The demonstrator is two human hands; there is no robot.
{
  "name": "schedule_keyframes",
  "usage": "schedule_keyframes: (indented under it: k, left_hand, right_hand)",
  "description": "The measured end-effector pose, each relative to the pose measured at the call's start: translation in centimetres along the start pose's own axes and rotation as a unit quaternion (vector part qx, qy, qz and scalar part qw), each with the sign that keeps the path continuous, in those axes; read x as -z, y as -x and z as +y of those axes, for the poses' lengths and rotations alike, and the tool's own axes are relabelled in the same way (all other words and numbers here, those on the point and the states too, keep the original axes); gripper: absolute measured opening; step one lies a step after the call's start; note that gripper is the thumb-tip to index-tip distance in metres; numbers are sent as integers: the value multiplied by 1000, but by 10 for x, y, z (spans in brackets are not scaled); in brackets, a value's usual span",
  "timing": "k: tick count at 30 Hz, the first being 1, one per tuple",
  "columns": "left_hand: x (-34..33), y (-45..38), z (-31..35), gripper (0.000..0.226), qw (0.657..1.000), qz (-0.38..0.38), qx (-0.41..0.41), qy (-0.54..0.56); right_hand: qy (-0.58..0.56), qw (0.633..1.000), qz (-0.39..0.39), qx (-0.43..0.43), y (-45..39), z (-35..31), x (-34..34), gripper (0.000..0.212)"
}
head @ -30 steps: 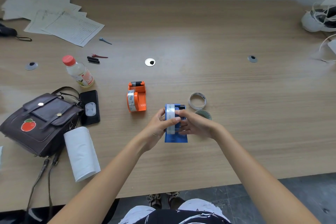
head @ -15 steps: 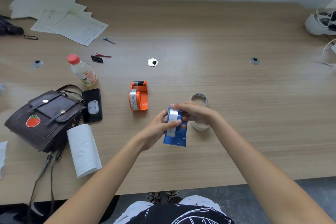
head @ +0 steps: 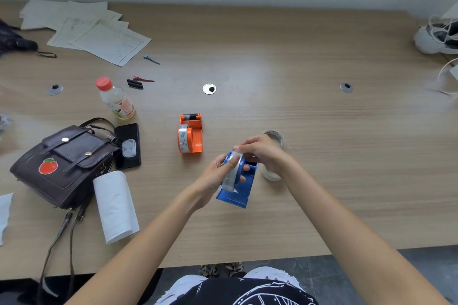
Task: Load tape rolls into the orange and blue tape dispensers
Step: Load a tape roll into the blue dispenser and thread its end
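The blue tape dispenser is tilted up off the table in front of me, with a clear tape roll seated in it. My left hand grips the dispenser and roll from the left, thumb on the roll. My right hand pinches the top of the roll at the dispenser's far end. The orange tape dispenser lies on the table further back, a clear roll mounted on its left side. An empty tape core and a pale roll lie behind my right hand, partly hidden.
A brown bag, a black phone and a white paper roll lie at the left. A red-capped bottle, papers, small clips and cable grommets are further back. A shoe is far right.
The blue dispenser has been lifted and tilted from flat on the table. My right hand moved from its side to the top of the roll. The view shifted slightly.
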State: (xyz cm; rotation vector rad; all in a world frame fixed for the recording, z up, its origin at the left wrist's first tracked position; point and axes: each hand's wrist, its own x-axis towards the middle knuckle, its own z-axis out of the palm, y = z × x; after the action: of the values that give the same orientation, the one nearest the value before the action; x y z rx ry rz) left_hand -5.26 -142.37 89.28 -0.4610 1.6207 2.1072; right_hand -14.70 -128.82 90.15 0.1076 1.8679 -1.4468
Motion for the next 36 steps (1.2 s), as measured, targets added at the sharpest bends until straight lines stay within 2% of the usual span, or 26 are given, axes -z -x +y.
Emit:
schedule_keyframes:
  k: [5,9,12,16,21,24,32,34,36]
  left_hand:
    - [-2,-2,5,32,999,34,12,-1]
    - [2,-3,6,27,1000,11,14,4]
    - [3,1,5,22,1000,-12,11,3]
    - [0,-1,6,16,999,-8,34,-2]
    - [-7,-5,9,11,995,79,50,-35]
    - [-6,-4,6,25,993,102,30,-58]
    - [5,6,12,15,989,112,26,-95]
    - [8,7,13,16,988,115,32,-96]
    - [11,7,12,20,988,130,37,-79]
  right_hand:
    - [21,999,44,6,-4,-2,-9,14]
    - [63,992,104,33,-12,3,-16,25]
    - [22,990,135,37,-13,1,-13,25]
    - [7,990,127,52,-10,-7,-11,24]
    - [-16,992,108,67,-12,-10,-17,21]
    - [-24,992,99,72,-12,-9,-19,19]
    - [18,976,203,83,-16,-5,-9,24]
    - [16,975,208,75,-15,-5,-7,24]
    - [-13,983,176,55,-12,-5,-5,20]
